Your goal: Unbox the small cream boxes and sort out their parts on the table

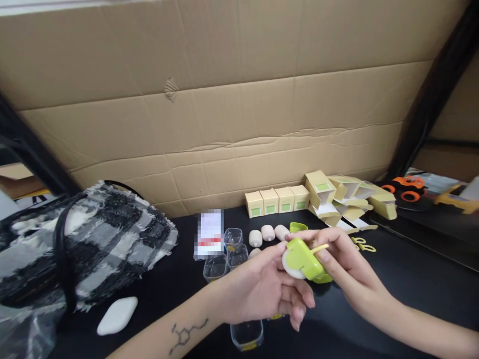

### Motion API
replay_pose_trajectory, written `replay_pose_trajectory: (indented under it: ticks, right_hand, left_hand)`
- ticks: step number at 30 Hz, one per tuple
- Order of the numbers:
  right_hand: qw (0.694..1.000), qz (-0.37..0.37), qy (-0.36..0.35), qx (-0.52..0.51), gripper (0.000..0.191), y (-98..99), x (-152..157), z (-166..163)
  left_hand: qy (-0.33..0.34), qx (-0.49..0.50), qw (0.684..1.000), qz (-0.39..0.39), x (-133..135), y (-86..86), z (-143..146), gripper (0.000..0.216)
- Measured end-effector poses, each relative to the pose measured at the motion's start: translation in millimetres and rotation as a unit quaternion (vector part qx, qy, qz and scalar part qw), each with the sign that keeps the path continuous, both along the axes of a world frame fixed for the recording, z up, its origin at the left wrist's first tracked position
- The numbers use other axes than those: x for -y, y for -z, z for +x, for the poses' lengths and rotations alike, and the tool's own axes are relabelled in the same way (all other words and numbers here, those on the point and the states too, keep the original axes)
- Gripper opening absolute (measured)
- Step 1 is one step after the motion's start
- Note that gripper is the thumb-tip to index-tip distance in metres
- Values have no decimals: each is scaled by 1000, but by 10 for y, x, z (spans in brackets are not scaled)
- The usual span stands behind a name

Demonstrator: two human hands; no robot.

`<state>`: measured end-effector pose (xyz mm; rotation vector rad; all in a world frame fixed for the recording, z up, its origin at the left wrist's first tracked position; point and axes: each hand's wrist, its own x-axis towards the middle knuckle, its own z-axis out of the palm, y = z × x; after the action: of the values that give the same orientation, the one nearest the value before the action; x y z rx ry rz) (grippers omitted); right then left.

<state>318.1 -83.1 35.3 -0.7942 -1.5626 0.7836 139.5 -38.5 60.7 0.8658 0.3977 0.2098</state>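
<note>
1. Work position: at the black table (168, 319), a person holds a green-and-white item (307, 260) between both hands, raised above the surface, right of centre on the near side.
2. Left hand (258, 289): thumb tip against the left edge of the item, which is gripped between thumb and fingers. The lower fingers curl loosely; the forefinger is mostly hidden.
3. Right hand (348, 264): thumb and fingers pinch the item's right end, with the thumb beside a yellow strip (321, 247) that projects there.
4. Item: green cover upward and tilted, white rounded part showing at its lower left.
5. Loose parts, far side of the hands: one green piece (298, 227); to its left, pale rounded units (268, 233). Yellow loops (364, 245) lie to the right of the hands.
6. Clear containers: three stand grouped (237, 256) left of the pale units; another (247, 335) stands on the near side, below the left hand.
7. Far edge: four small boxes (283, 201) stand in a row. Opened cartons (337, 199) lie heaped to their right; an orange toy truck (409, 187) stands farther right.
8. Left side: a checkered bag (105, 239), with a white lozenge-shaped object (118, 315) on its near side.
9. Backing: a cardboard panel (224, 75) rises behind the table.
</note>
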Motion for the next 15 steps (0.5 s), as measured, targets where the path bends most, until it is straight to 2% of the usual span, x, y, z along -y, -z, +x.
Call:
replay_pose_trajectory:
  ticks: [2, 4, 8, 11, 15]
  right_hand:
    - [999, 6, -9, 31, 6, -17, -9, 37]
    - [997, 19, -15, 76, 11, -33, -5, 88]
    - [981, 91, -22, 168, 44, -55, 22, 139]
    - [962, 171, 16, 214, 61, -81, 33, 99]
    - [938, 246, 17, 246, 70, -123, 47, 64]
  left_hand:
    - [-29, 29, 999, -11, 15, 3, 2, 53]
    - [-63, 39, 997, 11, 57, -6, -22, 46]
    - [-147, 38, 985, 81, 164, 57, -47, 35]
    - [-169, 43, 977, 123, 220, 156, -31, 45]
    - [-133, -6, 980, 145, 261, 130, -41, 63]
